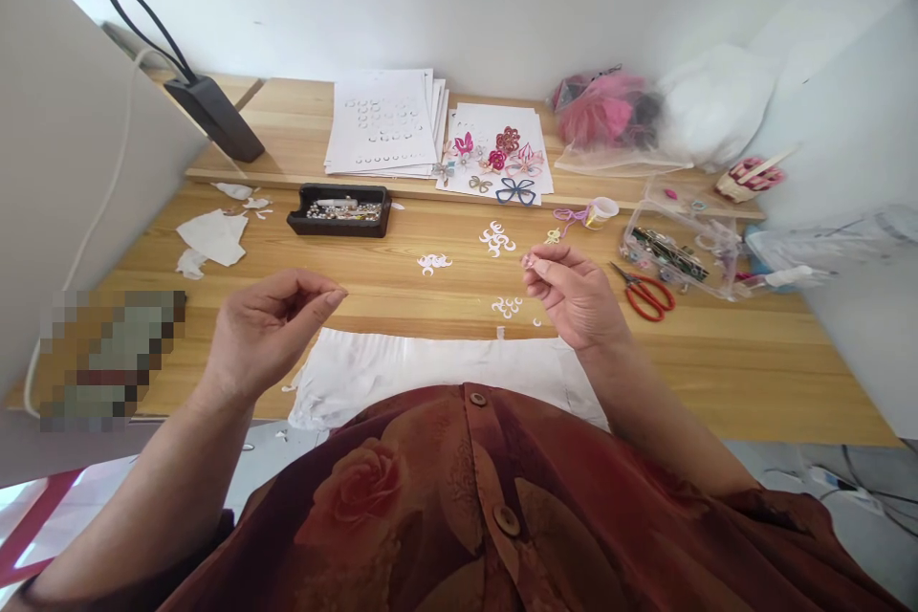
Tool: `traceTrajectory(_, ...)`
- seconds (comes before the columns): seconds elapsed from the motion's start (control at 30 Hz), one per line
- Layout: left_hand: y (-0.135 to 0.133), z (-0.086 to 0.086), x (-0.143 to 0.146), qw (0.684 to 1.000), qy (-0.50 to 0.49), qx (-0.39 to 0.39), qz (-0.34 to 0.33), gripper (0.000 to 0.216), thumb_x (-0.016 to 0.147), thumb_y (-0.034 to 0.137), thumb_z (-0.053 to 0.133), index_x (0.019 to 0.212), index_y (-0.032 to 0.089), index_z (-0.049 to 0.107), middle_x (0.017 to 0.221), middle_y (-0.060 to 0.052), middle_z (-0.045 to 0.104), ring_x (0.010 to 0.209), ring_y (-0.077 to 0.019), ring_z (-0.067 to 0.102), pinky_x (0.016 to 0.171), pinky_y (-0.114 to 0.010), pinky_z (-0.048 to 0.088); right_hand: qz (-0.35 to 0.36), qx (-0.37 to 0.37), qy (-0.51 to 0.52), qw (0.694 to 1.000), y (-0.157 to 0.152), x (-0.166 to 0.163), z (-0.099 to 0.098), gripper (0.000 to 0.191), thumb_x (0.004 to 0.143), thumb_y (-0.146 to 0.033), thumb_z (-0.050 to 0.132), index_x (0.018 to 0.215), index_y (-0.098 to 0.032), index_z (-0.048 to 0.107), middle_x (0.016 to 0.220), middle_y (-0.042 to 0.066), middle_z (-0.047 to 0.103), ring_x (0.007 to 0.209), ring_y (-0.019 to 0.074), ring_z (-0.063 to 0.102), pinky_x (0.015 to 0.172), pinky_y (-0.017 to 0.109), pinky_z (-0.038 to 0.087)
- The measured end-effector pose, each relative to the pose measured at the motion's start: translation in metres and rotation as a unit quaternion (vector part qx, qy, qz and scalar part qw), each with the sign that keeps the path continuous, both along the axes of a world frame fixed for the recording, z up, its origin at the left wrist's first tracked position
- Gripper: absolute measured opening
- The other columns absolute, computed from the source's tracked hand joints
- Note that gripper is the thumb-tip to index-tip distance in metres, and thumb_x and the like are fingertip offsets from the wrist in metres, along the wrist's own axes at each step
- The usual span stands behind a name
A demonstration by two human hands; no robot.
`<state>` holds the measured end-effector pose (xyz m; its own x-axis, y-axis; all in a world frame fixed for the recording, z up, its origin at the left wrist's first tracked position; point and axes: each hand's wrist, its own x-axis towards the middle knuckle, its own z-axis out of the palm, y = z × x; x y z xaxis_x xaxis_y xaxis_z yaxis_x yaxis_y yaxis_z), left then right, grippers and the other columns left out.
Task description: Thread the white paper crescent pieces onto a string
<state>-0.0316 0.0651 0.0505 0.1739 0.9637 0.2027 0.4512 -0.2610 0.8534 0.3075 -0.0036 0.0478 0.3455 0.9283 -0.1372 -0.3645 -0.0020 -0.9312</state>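
Floral shirt [402, 507] fills the foreground; above a white cloth [430, 378], the left hand [269, 330] presses its fingers [322, 295] together while the right hand [570, 296] pinches a tiny pale piece [529, 260].

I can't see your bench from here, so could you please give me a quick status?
Right hand pinching small pale piece; left hand raised, fingertips together, nothing visible held; white cut-outs just ahead.

Bead tray [338, 211] on desk [717, 373], left of paper cut-outs [496, 239]; scissors [644, 295] R, beside plastic box [681, 249]; sheets [380, 120] on shelf [287, 174] behind tray.
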Motion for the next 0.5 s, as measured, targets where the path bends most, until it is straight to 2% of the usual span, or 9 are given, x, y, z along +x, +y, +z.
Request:
traceTrajectory(0.13,0.0,0.013,-0.005,0.998,0.023,0.062,0.024,0.015,0.079,0.032,0.081,0.081,0.017,0.077,0.062,0.002,0.061,0.059,-0.011,0.046,0.055,-0.027,0.033,0.07,-0.019,-0.159,0.985,-0.006,0.007,-0.001,0.021,0.068,-0.027,0.088,0.08,-0.019,0.073,0.069,-0.001,0.071,0.059,0.0106,0.063,0.052,0.023,0.053)
traceTrajectory(0.23,0.002,0.02,-0.011,0.993,0.012,0.094,0.068,0.017,0.077,0.032,0.081,0.083,0.017,0.077,0.059,0.003,0.054,0.059,-0.0108,0.043,0.056,-0.027,0.032,0.13,-0.063,-0.223,0.964,-0.011,0.015,0.004,0.019,0.069,-0.027,0.087,0.079,-0.018,0.073,0.066,0.0,0.069,0.053,0.0101,0.059,0.047,0.023,0.049)
traceTrajectory(0.3,0.003,0.023,-0.012,0.991,0.016,0.089,0.096,0.018,0.077,0.032,0.082,0.083,0.016,0.077,0.06,0.003,0.056,0.06,-0.0112,0.045,0.057,-0.027,0.032,0.17,-0.075,-0.211,0.96,-0.012,0.02,0.007,0.019,0.071,-0.028,0.086,0.08,-0.017,0.074,0.064,0.0,0.067,0.051,0.0106,0.058,0.044,0.022,0.046)
traceTrajectory(0.37,0.003,0.023,-0.011,0.991,0.011,0.067,0.115,0.017,0.076,0.03,0.082,0.084,0.015,0.076,0.065,0.001,0.061,0.063,-0.0117,0.048,0.059,-0.027,0.035,0.197,-0.068,-0.151,0.966,-0.012,0.024,0.009,0.018,0.073,-0.03,0.084,0.082,-0.017,0.075,0.065,0.0,0.068,0.052,0.0107,0.059,0.043,0.022,0.045)
traceTrajectory(0.5,0.003,0.018,-0.007,0.991,-0.029,0.022,0.13,0.016,0.075,0.027,0.081,0.084,0.015,0.076,0.075,-0.001,0.068,0.072,-0.0133,0.054,0.066,-0.027,0.041,0.197,-0.046,-0.027,0.979,-0.011,0.028,0.006,0.019,0.071,-0.03,0.084,0.084,-0.019,0.076,0.074,-0.001,0.07,0.055,0.0084,0.06,0.045,0.019,0.046)
